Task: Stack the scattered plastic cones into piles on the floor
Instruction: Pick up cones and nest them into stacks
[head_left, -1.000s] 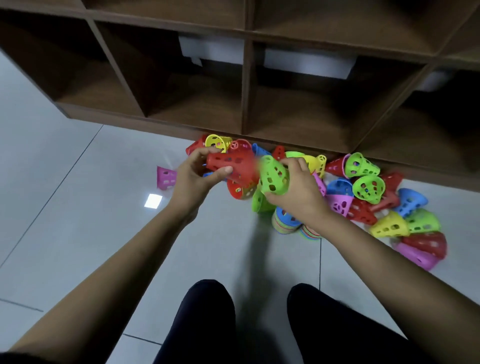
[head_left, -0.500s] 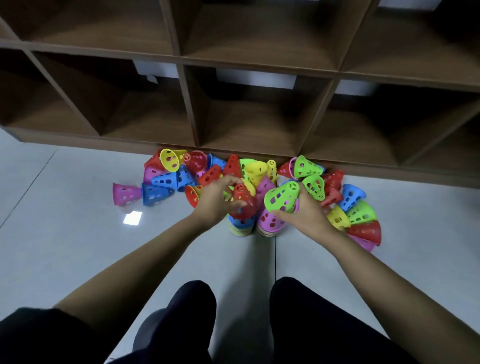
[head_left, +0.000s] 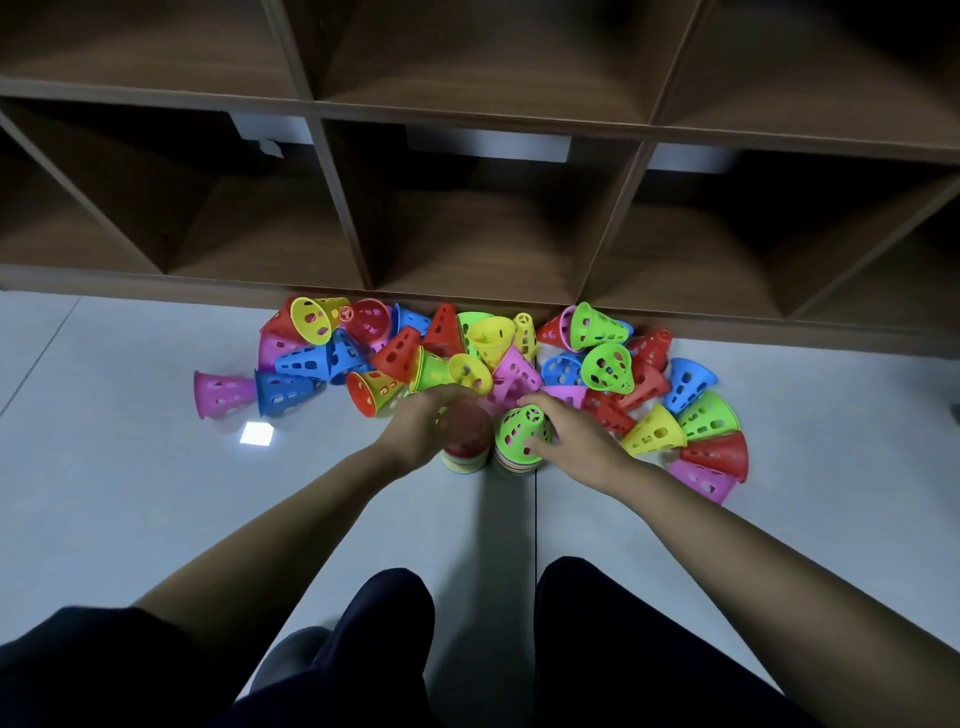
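Piles started: two short piles stand on the floor (head_left: 130, 493) just ahead of the person's knees, side by side and nearly touching.
Left pile (head_left: 464, 457): topped by a red cone (head_left: 466, 428), blurred, so the count below it cannot be read.
Right pile (head_left: 517, 457): topped by a green cone (head_left: 519, 434), striped rims of several colours showing under it.
Left hand (head_left: 426, 423): curled loosely around the red cone; whether it grips or only rests there I cannot tell through the blur.
Right hand (head_left: 576, 436): fingers closed lightly on the side of the green cone, seating it on the pile.
Still loose: the scattered cones (head_left: 602, 366), lying on their sides in a heap along the foot of the wooden shelf unit (head_left: 343, 218), with a pink cone (head_left: 221, 392) lying furthest out to the left.
Progress: early, I judge; far more cones lie loose than stacked.
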